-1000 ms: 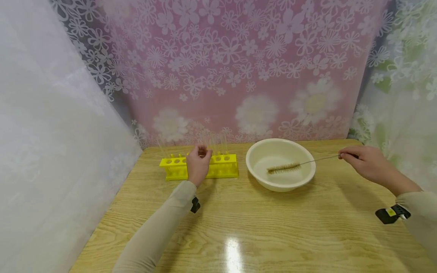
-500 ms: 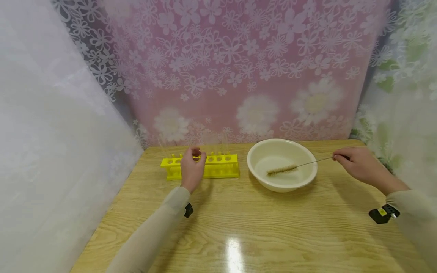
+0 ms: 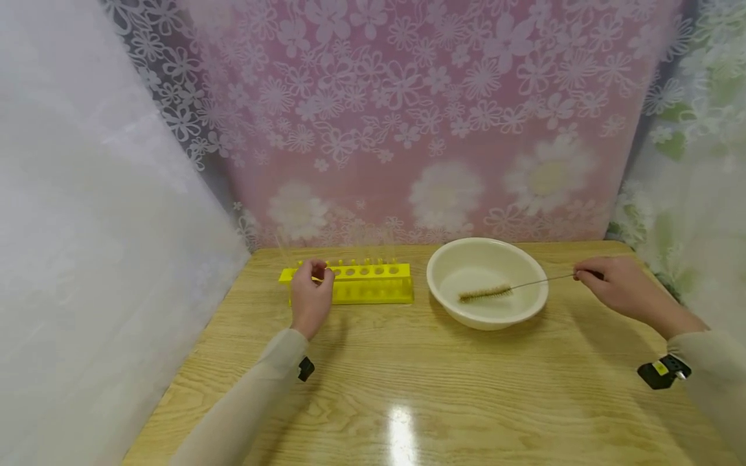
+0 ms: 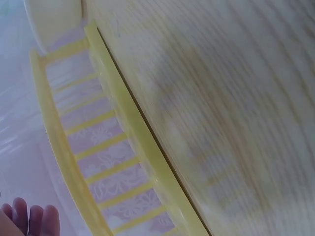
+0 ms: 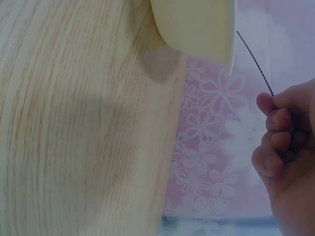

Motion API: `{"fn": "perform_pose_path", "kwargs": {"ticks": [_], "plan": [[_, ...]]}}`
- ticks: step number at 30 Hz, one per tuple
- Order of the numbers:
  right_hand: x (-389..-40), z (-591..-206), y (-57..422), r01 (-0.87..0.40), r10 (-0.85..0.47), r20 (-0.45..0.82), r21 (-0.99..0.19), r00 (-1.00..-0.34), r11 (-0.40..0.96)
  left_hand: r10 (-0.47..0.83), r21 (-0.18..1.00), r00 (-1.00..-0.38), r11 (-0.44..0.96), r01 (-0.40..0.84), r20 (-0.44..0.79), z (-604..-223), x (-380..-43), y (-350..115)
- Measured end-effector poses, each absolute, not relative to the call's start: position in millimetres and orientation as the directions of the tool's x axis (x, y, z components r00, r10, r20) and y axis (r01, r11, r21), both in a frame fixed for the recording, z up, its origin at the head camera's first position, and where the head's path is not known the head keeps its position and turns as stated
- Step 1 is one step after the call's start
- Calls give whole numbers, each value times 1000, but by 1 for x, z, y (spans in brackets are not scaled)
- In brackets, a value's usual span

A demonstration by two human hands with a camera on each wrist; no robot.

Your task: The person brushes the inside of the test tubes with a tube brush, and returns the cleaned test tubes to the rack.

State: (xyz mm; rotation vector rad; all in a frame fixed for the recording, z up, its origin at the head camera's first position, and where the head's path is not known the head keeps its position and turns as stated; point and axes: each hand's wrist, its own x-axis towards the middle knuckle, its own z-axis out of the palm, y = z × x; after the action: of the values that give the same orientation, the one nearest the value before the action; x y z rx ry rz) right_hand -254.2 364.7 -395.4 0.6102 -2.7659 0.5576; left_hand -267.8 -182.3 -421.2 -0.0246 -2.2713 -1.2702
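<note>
In the head view my left hand [image 3: 311,294] is over the left part of a yellow test tube rack [image 3: 367,291], thumb and fingers bent with a gap between them. Its fingertips [image 4: 34,216] show nothing held in the left wrist view. Clear test tubes [image 3: 373,243] stand upright in the rack's right half, and one more test tube [image 3: 283,239] rises at its left end, beside the hand. My right hand [image 3: 626,294] pinches the thin twisted wire handle [image 5: 255,61] of a test tube brush [image 3: 486,294]. The bristles hang over the cream basin's interior.
The round cream basin [image 3: 436,294] stands on the wooden table [image 3: 373,362], right of the rack. A pink flowered curtain [image 3: 379,129] hangs behind the table, with a pale sheet [image 3: 116,226] at the left and another patterned sheet at the right.
My left hand has moved left along the rack, from its middle to near its left end. The right hand still holds the brush over the basin, having shifted only slightly.
</note>
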Motion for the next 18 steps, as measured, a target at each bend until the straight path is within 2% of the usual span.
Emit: {"fn": "perform_pose_path", "kwargs": {"ticks": [7, 13, 18], "plan": [[-254, -400, 367, -443, -333, 339, -332, -880, 833, -389, 809, -823, 571, 138, 414, -418, -266, -208], [-255, -402, 369, -438, -327, 337, -340, -883, 832, -499, 868, -766, 473, 151, 405, -417, -279, -227], [-254, -405, 370, -430, -319, 330, -352, -888, 831, -508, 895, -776, 417, 157, 373, -415, -289, -234]]}}
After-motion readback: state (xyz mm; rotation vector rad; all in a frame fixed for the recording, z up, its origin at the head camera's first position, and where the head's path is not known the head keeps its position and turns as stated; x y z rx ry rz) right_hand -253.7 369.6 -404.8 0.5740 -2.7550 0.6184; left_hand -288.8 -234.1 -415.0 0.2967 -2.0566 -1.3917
